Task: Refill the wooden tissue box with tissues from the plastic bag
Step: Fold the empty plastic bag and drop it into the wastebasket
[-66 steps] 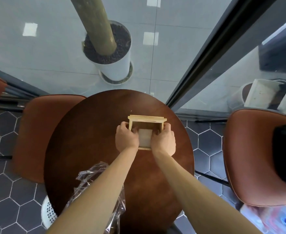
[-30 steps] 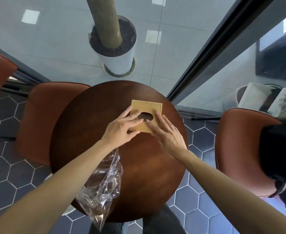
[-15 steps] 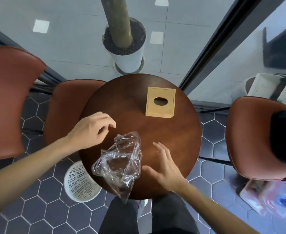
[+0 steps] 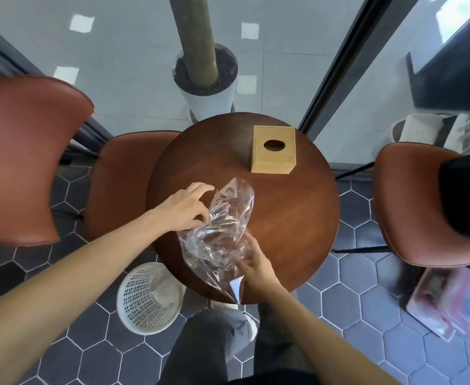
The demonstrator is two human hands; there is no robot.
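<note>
Fingers of left hand (image 4: 185, 211) and right hand (image 4: 256, 266) pinching the plastic bag (image 4: 218, 237) between them (wooden tissue box (image 4: 273, 145) well apart).

plastic bag (image 4: 220, 232) hides fingertips of both hands.

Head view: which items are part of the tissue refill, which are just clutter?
In the job:
wooden tissue box
clear plastic bag
left hand, on the bag
right hand, on the bag

Just around:
round table
white mesh bin
brown chairs
potted trunk
</note>
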